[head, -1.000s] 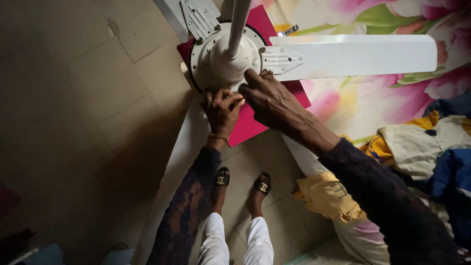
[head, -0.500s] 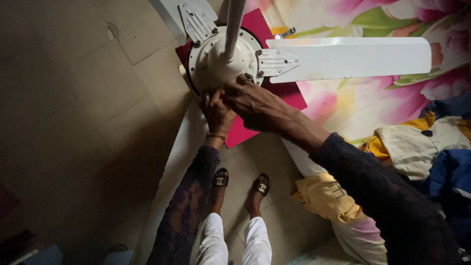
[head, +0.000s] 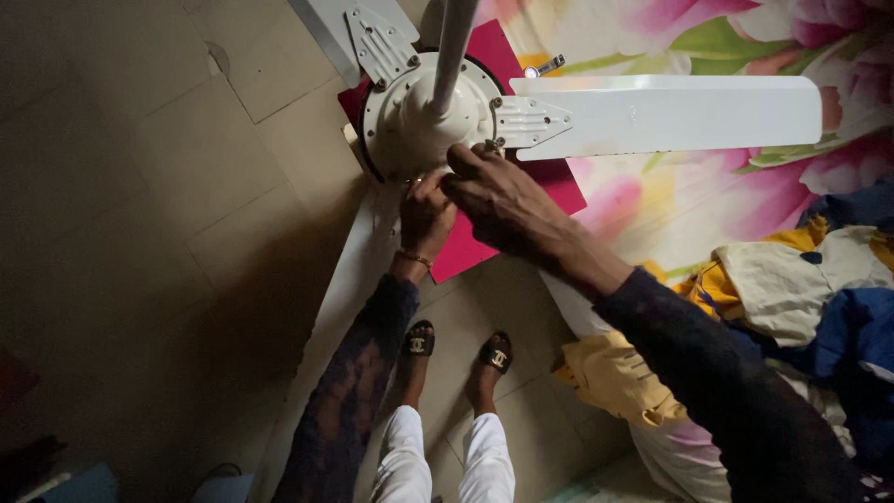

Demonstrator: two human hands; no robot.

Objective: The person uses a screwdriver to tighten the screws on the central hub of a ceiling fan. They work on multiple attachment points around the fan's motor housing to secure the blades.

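Note:
A white ceiling fan hangs below me, seen from above: round motor housing [head: 410, 126], down rod [head: 453, 42] and a long blade [head: 670, 112] pointing right. My left hand [head: 425, 212] curls its fingers around the near rim of the housing. Beside it, my right hand [head: 503, 197] lies partly over the left. Its fingertips pinch a small metal fastener [head: 491, 144] next to the blade bracket [head: 531, 121]. Both arms wear dark sleeves. A second blade [head: 349, 279] runs down to the left under my left arm.
Far below are a tiled floor [head: 168, 186], a magenta sheet [head: 466, 247] and legs in white trousers with black sandals [head: 456, 349]. A flowered bedsheet [head: 708, 196] and a pile of yellow, white and blue clothes [head: 801, 298] lie to the right.
My right hand has slid from over the left hand toward the blade bracket. The left hand has crept up to the housing rim. The fan has barely shifted.

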